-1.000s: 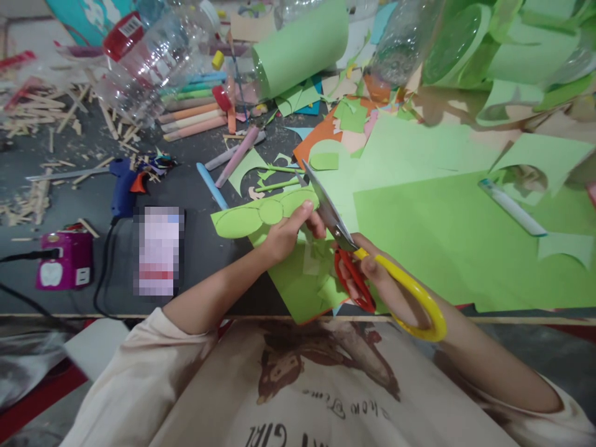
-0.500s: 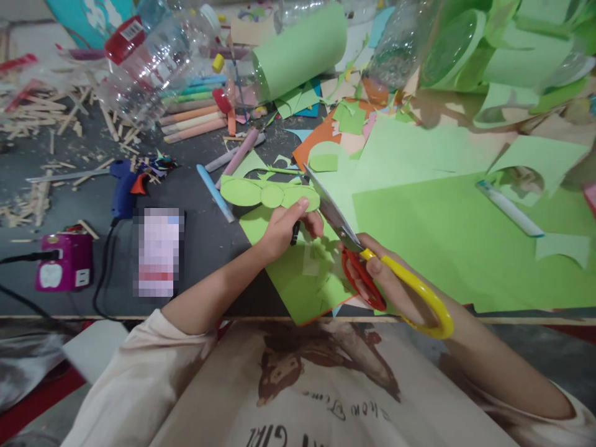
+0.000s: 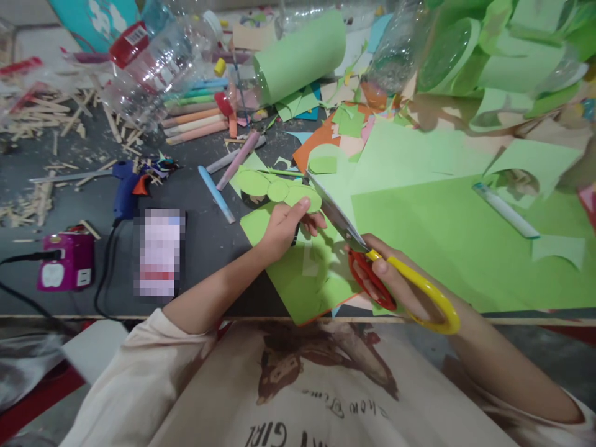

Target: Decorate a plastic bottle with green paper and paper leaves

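Between the thumb and fingers of my left hand [image 3: 289, 228] is a light green paper cutout [image 3: 278, 190], shaped like a bow with a round middle. My right hand [image 3: 382, 264] is closed around large scissors [image 3: 342, 217] with one yellow and one red handle. Their blades point up and to the left, just right of the cutout, and look nearly closed. Below my left hand lies a green paper sheet [image 3: 298, 273] with its corner at the table edge. A small dark object under my left hand is mostly hidden.
A glue gun [image 3: 125, 191], a phone [image 3: 161, 251] and a magenta power adapter [image 3: 67, 262] lie at left. Markers [image 3: 215, 192] rest beyond my left hand. Large green sheets [image 3: 465, 242] cover the right side. Plastic bottles [image 3: 161, 65] and a green paper-wrapped cylinder [image 3: 302, 56] stand behind.
The cutout has turned in my left hand, its left end shifting right and tilting up. The scissors and my right hand have moved slightly right and down.
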Tool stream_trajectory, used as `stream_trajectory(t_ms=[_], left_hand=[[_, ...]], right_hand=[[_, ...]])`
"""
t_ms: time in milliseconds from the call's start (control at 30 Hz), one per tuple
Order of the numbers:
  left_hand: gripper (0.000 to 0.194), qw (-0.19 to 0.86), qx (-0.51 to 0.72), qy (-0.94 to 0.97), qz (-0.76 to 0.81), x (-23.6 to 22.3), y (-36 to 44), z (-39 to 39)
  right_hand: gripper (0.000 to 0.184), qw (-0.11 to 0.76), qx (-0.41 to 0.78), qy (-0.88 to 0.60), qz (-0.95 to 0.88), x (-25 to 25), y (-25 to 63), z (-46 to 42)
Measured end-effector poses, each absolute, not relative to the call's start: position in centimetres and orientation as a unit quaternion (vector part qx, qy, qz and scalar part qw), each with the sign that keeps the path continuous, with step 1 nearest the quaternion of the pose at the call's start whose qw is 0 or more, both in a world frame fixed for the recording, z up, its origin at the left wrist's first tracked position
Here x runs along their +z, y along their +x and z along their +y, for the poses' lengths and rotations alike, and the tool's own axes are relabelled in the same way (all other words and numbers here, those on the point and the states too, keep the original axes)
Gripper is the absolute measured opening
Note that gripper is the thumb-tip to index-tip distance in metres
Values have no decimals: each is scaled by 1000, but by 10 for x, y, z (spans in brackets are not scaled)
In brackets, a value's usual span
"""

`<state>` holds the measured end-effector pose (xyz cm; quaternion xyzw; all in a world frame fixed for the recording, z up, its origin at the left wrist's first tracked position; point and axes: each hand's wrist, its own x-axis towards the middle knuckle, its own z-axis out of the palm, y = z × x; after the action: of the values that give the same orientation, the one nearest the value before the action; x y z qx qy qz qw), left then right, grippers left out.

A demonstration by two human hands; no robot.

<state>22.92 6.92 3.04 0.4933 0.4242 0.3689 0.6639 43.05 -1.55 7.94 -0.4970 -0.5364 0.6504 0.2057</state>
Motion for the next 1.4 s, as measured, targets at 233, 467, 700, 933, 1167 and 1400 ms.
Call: stream_trajectory(t_ms=[233, 467, 700, 933, 1167, 1400], left_hand=[[62, 642, 385, 488, 448, 24, 229, 70], [58, 646, 388, 485, 443, 24, 228, 70], [54, 644, 389, 484, 447, 25, 229, 70], [52, 650, 400, 476, 437, 23, 229, 70], [51, 659, 408, 451, 441, 24, 231, 72], [48, 661, 398, 449, 450, 27, 231, 71]], right_hand=[[54, 194, 653, -491, -543, 80, 436, -15], [55, 205, 635, -493, -558, 79, 435, -15], [52, 194, 637, -496, -558, 81, 437, -14], [54, 203, 653, -499, -533, 78, 437, -17], [52, 202, 666, -481, -534, 75, 440, -17], [50, 184, 671, -489, -525, 77, 440, -19]])
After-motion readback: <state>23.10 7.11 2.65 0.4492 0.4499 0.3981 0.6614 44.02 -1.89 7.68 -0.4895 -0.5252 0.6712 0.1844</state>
